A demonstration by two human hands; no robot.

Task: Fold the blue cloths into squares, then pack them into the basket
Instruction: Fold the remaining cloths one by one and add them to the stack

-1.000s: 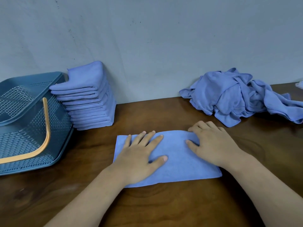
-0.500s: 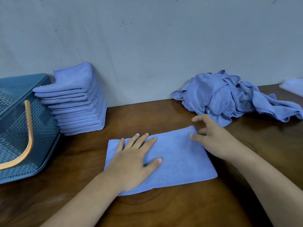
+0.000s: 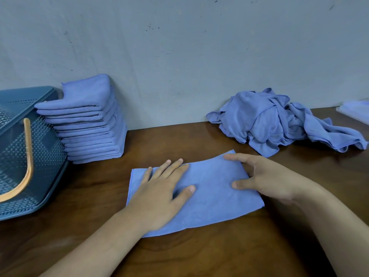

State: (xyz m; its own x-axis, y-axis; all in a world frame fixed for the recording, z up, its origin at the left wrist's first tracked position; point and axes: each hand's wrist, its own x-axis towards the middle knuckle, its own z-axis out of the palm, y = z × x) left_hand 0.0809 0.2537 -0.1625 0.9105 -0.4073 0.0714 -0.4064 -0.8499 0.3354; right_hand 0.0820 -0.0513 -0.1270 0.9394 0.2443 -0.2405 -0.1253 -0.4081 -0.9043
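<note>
A blue cloth (image 3: 211, 188), folded into a long rectangle, lies on the wooden table in front of me. My left hand (image 3: 161, 194) presses flat on its left half with the fingers spread. My right hand (image 3: 265, 176) holds the cloth's right end: the thumb and index finger lie on top, and the other fingers are hidden at the edge. A stack of folded blue cloths (image 3: 89, 124) stands against the wall at the left. Beside it, at the far left, lies the dark teal basket (image 3: 12, 108) with an orange handle. A heap of unfolded blue cloths (image 3: 279, 120) sits at the back right.
A grey wall runs along the back of the table. Another pale blue folded cloth (image 3: 355, 110) shows at the far right edge. Bare brown table (image 3: 179, 140) lies between the stack and the heap and along the near edge.
My right hand lifted off the cloth's top, went to its right end and took hold there. The left hand stayed pressed on the left half. The view swung a little.
</note>
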